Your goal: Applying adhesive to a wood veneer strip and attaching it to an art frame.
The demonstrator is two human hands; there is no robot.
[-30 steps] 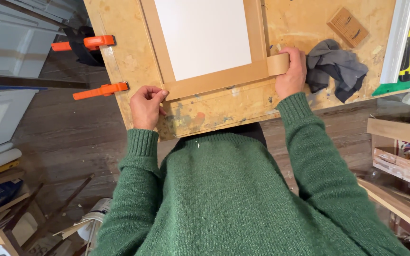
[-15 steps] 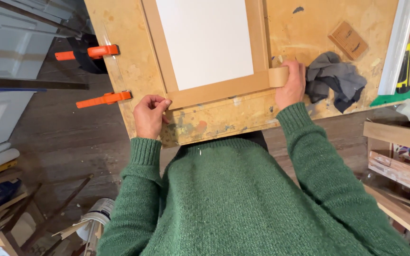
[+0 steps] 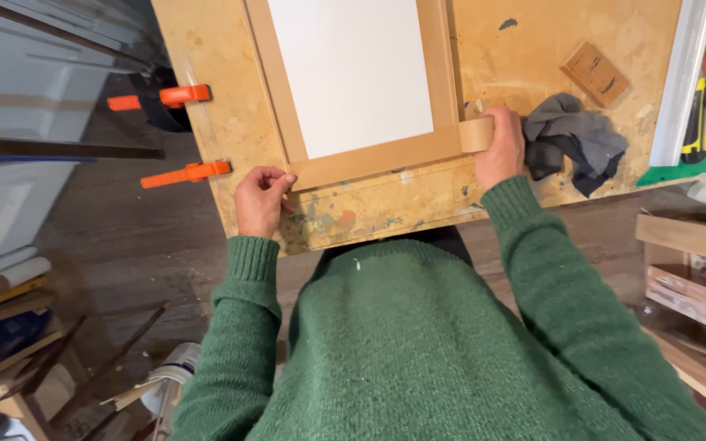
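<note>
Both hands sit at the near edge of the worktop [image 3: 206, 98], one at each end of a strip of brown paper tape [image 3: 373, 157] that runs across the lower border of a white sheet [image 3: 353, 69]. The left hand [image 3: 261, 200] is pinched closed on the free end of that strip at the sheet's lower left corner, thumb and fingertips pressing it down against the board. The right hand [image 3: 502, 147] is wrapped around the tape roll [image 3: 477, 133], which stands on edge just past the sheet's lower right corner, so the strip stretches straight from one hand to the other. Its long axis lies left to right across the person's body, tilted a little so that the right end sits farther away than the left. Similar brown strips already line the left and right sides of the sheet, running away from the person. The roll is fully in the right hand's hold, well apart from the left hand, with the whole width of the sheet between them. Just right of the roll lies a crumpled grey rag [image 3: 574, 139], almost touching the right hand, and beyond it a small wooden block [image 3: 594, 72]. Two orange clamps [image 3: 169, 96] stick out from the worktop's left edge, well clear of the left hand.
</note>
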